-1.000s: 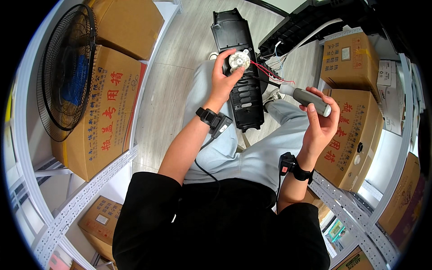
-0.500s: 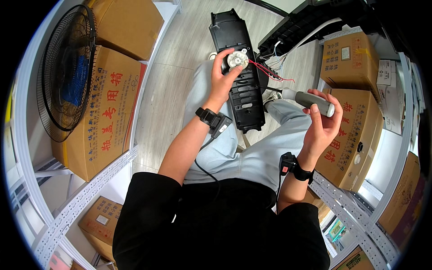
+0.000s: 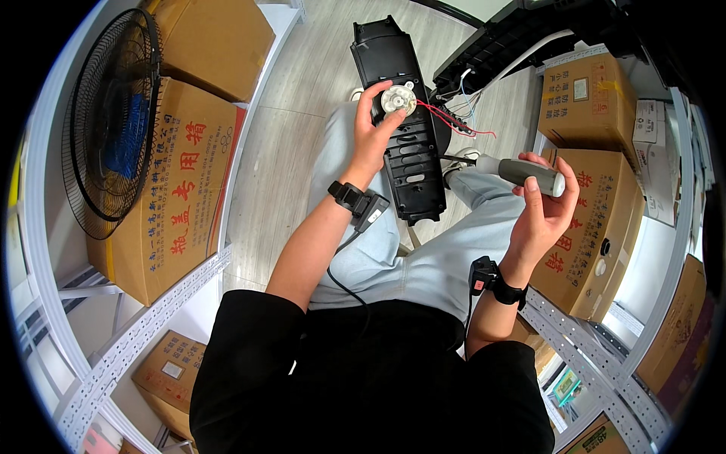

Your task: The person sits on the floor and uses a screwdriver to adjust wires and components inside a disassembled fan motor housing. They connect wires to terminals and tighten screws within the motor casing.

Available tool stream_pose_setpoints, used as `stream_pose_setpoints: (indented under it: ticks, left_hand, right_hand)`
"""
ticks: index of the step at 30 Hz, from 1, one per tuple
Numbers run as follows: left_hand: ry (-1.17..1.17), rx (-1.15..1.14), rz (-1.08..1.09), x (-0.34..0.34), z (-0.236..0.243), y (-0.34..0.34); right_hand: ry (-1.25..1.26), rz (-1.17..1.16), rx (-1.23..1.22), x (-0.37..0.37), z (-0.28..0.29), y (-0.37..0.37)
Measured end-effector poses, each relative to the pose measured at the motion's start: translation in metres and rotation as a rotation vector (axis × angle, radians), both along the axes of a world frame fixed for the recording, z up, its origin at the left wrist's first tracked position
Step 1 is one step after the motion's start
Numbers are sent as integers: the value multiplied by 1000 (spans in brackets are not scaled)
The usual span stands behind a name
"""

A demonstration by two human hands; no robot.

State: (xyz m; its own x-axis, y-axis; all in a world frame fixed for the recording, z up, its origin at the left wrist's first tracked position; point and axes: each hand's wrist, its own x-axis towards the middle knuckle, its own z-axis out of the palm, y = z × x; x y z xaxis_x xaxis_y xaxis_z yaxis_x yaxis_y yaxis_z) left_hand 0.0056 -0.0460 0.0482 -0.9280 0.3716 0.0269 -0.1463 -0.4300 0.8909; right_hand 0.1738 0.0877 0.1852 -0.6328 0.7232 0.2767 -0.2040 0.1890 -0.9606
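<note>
My left hand (image 3: 369, 144) has its thumb and fingers closed round a pale round motor (image 3: 399, 101) with thin red wires (image 3: 451, 125). The motor sits against a long black plastic housing (image 3: 416, 181), which stands between my legs with slots and ribs along its face. In my right hand (image 3: 546, 203) is a screwdriver (image 3: 529, 175) with a thick grey handle, gripped by the fingers and thumb. Its dark shaft points left toward the housing's right edge; whether the tip touches anything I cannot tell.
At the upper right a large black assembly (image 3: 499, 57) carries a white cable and loose wires. Metal shelves with cardboard boxes (image 3: 189, 166) line both sides. A black wire fan guard (image 3: 113, 121) leans at the left. Cables run from bands on both my wrists.
My right hand and the screwdriver have shifted slightly right and toward me. The left hand and the motor stay almost in place.
</note>
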Motion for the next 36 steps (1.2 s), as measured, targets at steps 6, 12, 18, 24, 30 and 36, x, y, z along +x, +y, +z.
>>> stream_pose_setpoints:
  ticks: [6,12,18,24,30,36]
  left_hand:
    - [-32,28,-16,1,4,0]
    - [52,-31,29,-1,-7,1]
    - [6,-16,60,-1,-8,4]
    - [-35,-15,101,-2,-9,1]
    - [-91,7,98,-4,-9,7]
    - [-87,46,129,-7,-6,-2]
  right_hand:
    - [0,-88,6,2,1,2]
    - [148,-388,68,6,2,13]
    - [236,-572,26,16,2,43]
    - [-52,-538,233,-6,-57,76]
    - [-338,-309,152,-36,-188,107]
    - [-750,4,734,-57,-201,87]
